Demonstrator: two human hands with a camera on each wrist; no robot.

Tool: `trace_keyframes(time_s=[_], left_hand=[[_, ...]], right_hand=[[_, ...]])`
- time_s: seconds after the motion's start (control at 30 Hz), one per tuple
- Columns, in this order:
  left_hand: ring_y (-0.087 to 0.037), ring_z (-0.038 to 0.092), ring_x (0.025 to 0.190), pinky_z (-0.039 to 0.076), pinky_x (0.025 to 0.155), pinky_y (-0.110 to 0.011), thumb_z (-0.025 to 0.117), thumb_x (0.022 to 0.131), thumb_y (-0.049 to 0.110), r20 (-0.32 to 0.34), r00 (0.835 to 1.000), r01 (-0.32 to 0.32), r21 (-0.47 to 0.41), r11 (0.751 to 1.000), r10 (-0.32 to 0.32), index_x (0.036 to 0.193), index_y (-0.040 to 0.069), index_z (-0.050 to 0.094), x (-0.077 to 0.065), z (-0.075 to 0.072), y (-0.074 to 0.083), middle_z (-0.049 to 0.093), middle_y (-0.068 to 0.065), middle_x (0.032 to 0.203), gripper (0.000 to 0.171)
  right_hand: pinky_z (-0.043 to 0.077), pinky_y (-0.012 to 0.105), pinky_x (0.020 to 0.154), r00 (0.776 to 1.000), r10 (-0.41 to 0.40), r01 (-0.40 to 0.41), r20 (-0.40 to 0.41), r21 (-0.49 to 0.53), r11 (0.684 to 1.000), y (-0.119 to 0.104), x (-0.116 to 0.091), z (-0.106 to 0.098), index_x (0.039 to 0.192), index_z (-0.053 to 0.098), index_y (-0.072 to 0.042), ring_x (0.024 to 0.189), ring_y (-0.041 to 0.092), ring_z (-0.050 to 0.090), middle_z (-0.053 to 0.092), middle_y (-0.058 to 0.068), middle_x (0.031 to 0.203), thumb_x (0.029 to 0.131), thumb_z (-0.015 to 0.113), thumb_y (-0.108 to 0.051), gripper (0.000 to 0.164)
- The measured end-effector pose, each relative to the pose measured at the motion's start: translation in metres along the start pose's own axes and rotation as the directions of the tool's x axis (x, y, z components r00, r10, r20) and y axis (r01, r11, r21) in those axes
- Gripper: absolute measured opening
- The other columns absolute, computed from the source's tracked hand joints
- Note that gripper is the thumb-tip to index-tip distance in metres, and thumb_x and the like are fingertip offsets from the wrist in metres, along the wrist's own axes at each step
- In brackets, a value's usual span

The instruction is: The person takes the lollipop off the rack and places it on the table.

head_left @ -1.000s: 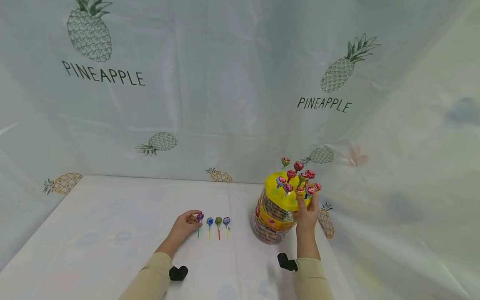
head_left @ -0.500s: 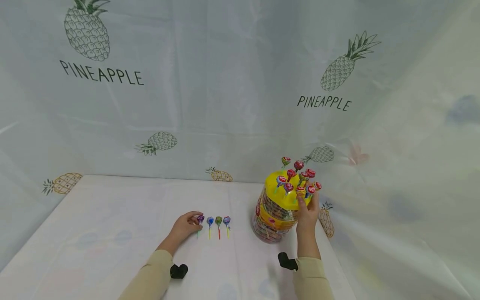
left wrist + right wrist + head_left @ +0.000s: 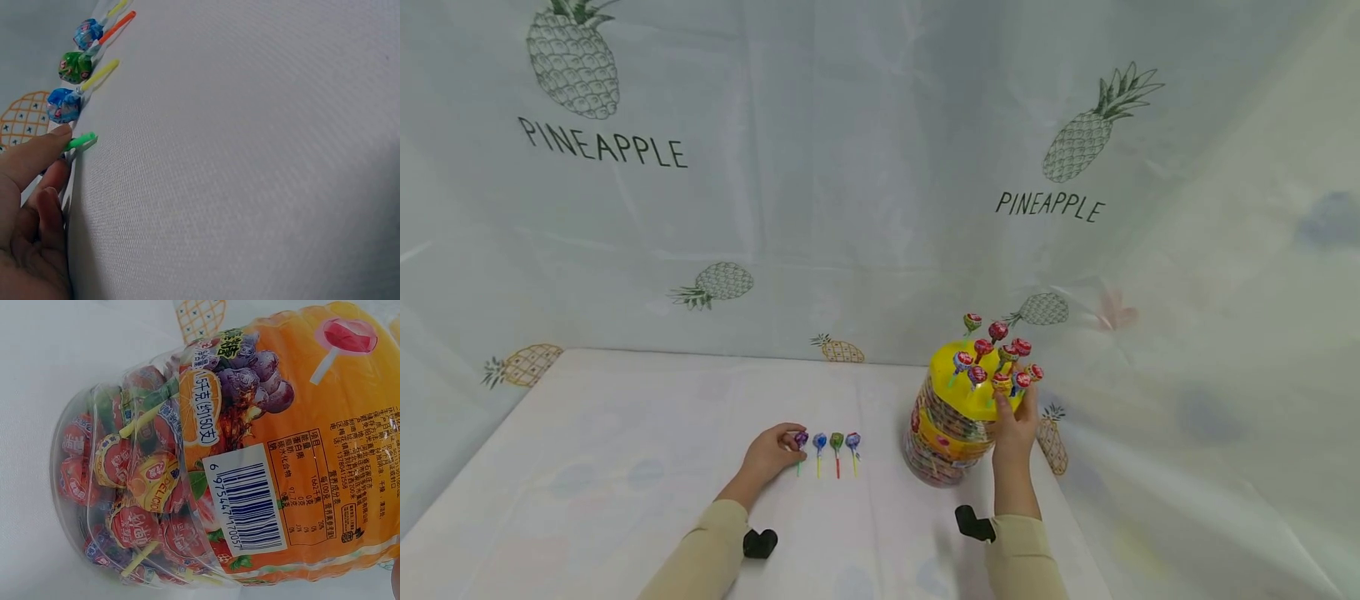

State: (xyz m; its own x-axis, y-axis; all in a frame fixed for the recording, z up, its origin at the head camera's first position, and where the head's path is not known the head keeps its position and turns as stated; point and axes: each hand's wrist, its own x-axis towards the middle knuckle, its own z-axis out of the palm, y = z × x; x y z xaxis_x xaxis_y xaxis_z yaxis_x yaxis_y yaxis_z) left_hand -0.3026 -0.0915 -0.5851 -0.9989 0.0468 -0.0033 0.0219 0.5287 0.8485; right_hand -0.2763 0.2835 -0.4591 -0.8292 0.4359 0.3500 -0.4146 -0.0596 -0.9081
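Note:
Pinched at the left end of a short row is a purple lollipop [image 3: 802, 437] on a green stick [image 3: 81, 141], between the thumb and fingers of my left hand [image 3: 769, 454]. Beside it lie a blue lollipop [image 3: 819, 442], a green one [image 3: 837, 442] on a red stick and another blue one [image 3: 853, 442]. My right hand [image 3: 1017, 429] grips the edge of the yellow lid [image 3: 946, 367] on a clear jar [image 3: 131, 481] of wrapped lollipops. Several lollipops stand upright in the lid, close to that thumb. Most of the right hand lies outside the right wrist view.
The white cloth-covered table [image 3: 647, 425] meets a hanging pineapple-print sheet [image 3: 865, 167] behind the jar and along the right. An orange label [image 3: 300, 375] with a barcode wraps the jar. A black wrist piece [image 3: 760, 544] sits at the left sleeve, another [image 3: 974, 524] at the right.
My left hand has shifted slightly, keeping its pinch on the purple lollipop. The right hand and the jar stay in place.

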Motion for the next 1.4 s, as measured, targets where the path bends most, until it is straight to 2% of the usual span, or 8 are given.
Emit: trace_keyframes(time_s=[0.43, 0.8, 1.07, 1.4], left_hand=[[-0.015, 0.047, 0.064, 0.038, 0.063, -0.031, 0.085, 0.073, 0.006, 0.010, 1.000, -0.017, -0.015, 1.000, 0.017, 0.120, 0.007, 0.067, -0.0011, 0.0025, 0.0006, 0.056, 0.003, 0.076, 0.050], [-0.013, 0.047, 0.064, 0.039, 0.062, -0.029, 0.085, 0.073, 0.005, 0.004, 0.999, -0.036, -0.023, 0.999, 0.037, 0.120, 0.005, 0.066, -0.0042, 0.0002, 0.0008, 0.055, 0.003, 0.075, 0.051], [-0.014, 0.047, 0.065, 0.039, 0.063, -0.030, 0.084, 0.073, 0.006, 0.016, 0.999, -0.047, -0.014, 0.999, 0.047, 0.120, 0.006, 0.067, -0.0067, 0.0006, -0.0006, 0.057, 0.004, 0.075, 0.050], [-0.014, 0.046, 0.065, 0.038, 0.065, -0.031, 0.084, 0.074, 0.008, 0.009, 0.998, -0.055, 0.018, 0.998, 0.055, 0.124, 0.006, 0.064, -0.0081, -0.0001, -0.0010, 0.056, 0.004, 0.075, 0.053]], right_hand=[[0.041, 0.019, 0.098, 1.000, 0.018, -0.019, -0.024, -0.015, 1.000, -0.0025, -0.0021, -0.0014, 0.149, 0.042, -0.020, 0.129, 0.018, 0.043, 0.046, 0.000, 0.142, 0.096, 0.064, -0.024, 0.058], [0.040, 0.020, 0.100, 0.999, -0.044, 0.043, 0.007, 0.015, 0.999, -0.0004, 0.0001, -0.0017, 0.149, 0.040, -0.012, 0.129, 0.019, 0.041, 0.045, 0.002, 0.142, 0.097, 0.062, -0.016, 0.057], [0.041, 0.019, 0.099, 1.000, -0.016, 0.016, -0.004, -0.036, 0.999, -0.0011, -0.0009, -0.0011, 0.148, 0.042, -0.017, 0.128, 0.018, 0.042, 0.047, 0.001, 0.140, 0.096, 0.064, -0.023, 0.057], [0.039, 0.021, 0.102, 1.000, -0.013, 0.013, 0.014, -0.042, 0.999, -0.0019, -0.0014, -0.0006, 0.149, 0.042, -0.019, 0.132, 0.018, 0.039, 0.045, -0.001, 0.142, 0.096, 0.064, -0.024, 0.057]])
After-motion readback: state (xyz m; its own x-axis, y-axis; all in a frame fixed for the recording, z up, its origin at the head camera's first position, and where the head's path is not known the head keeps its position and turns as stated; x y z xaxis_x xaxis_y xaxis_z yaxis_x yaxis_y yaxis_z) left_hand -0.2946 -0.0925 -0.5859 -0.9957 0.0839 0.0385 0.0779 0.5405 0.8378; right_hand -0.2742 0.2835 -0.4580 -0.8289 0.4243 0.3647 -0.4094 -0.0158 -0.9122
